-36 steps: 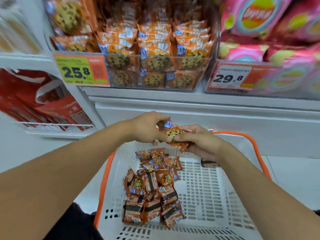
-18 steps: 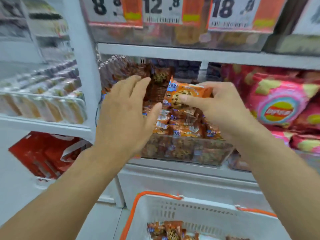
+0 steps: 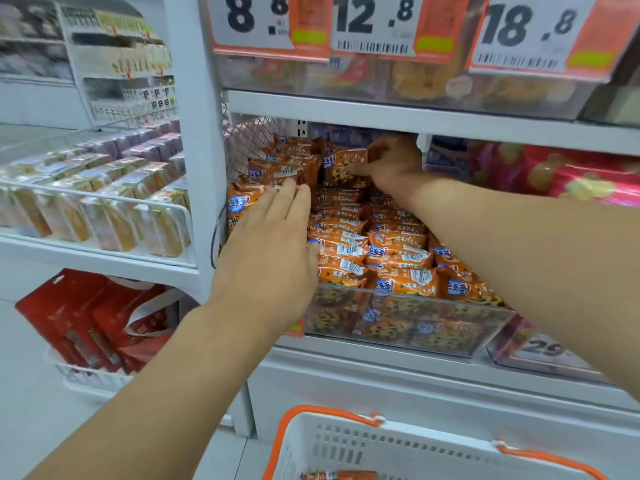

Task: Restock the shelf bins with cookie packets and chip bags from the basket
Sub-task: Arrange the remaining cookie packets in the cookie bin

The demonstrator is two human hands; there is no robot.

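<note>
Hands work apart at the clear shelf bin [image 3: 408, 327], which is heaped with orange cookie packets [image 3: 367, 244]. The right hand [image 3: 391, 161] reaches to the far end of the bin, just under the shelf above, and pinches one cookie packet [image 3: 346, 168] between thumb and fingers, holding it upright on top of the rows. The left hand [image 3: 270, 251] lies flat with straight fingers, its palm over the near left packets and its fingertips touching a raised stack [image 3: 280, 168] at the far left of the bin. It holds nothing.

Nearer and lower stands the white basket [image 3: 398, 448] with an orange rim; a few orange packets [image 3: 339, 475] show at its bottom edge. To the right of the cookie bin sit pink chip bags [image 3: 568, 174] in the neighbouring bin. Price tags [image 3: 374, 26] reading 8.8, 12.8 and 18.8 hang on the shelf above. To the left, another shelf carries rows of small boxed goods [image 3: 104, 202], and red bags [image 3: 93, 327] stand below it near the floor.
</note>
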